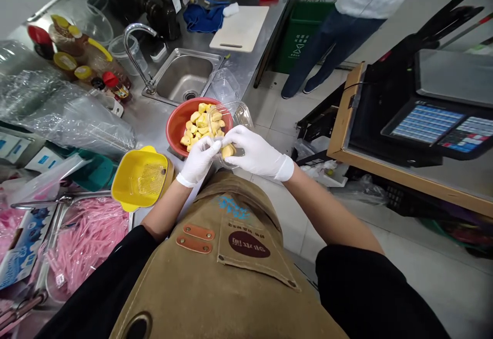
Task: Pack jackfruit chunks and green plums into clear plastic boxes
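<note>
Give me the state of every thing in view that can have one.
Left hand: white-gloved, pinching the container's edge.
Right hand: white-gloved, holding the container.
Clear plastic container: open, held against the bowl, a chunk inside.
Red bowl: holding the chunks.
Yellow fruit chunks: cut, piled.
Faucet: no water running.
Register keypad: lit.

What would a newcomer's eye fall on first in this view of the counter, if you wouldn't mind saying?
Most striking is the orange-red bowl of yellow fruit chunks at the centre, where the white-gloved left hand and right hand meet at a clear plastic container. A yellow strainer sits just left of them, pink straws lie lower left, and a lit keypad terminal stands at right.
</note>
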### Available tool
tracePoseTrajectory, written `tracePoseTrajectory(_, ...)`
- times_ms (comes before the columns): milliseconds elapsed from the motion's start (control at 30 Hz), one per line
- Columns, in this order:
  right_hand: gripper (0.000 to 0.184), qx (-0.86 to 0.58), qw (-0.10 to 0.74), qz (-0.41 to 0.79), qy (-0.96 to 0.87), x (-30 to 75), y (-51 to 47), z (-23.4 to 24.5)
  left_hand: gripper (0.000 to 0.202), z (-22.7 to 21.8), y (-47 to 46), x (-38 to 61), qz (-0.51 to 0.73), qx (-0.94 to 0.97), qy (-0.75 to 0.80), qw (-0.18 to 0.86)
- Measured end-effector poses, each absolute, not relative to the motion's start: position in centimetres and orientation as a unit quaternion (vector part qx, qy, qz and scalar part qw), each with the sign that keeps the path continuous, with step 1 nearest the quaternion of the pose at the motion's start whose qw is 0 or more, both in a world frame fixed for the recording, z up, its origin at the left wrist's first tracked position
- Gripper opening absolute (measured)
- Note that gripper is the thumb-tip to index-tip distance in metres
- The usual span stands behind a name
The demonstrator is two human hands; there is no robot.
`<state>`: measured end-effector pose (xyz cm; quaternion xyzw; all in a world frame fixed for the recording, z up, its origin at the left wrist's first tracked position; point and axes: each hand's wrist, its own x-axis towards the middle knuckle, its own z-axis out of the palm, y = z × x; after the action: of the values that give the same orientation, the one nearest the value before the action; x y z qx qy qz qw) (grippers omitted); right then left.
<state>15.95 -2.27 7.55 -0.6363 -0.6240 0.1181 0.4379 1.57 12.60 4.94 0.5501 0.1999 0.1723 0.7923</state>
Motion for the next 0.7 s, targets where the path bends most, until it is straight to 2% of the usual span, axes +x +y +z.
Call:
tracePoseTrajectory(367, 0.01, -0.653, 0.37, 0.182, -0.635, 16.5, -2.2, 6.9, 0.07, 4.3, 12.9, 1.5, 0.152, 0.545, 0.215, 0.796)
tracePoseTrajectory(533, 0.021, -0.619, 0.389, 0.181, -0.658, 16.7, -1.8, 6.5, 0.069, 3.8, 13.4, 1.3, 0.152, 0.547, 0.22, 0.793)
tracePoseTrajectory(700, 0.021, -0.617, 0.349, 0.21, -0.673, 16.7, -0.6, 6.4, 0.068, 3.6, 13.6, 1.1, 0.164, 0.553, 0.217, 0.787)
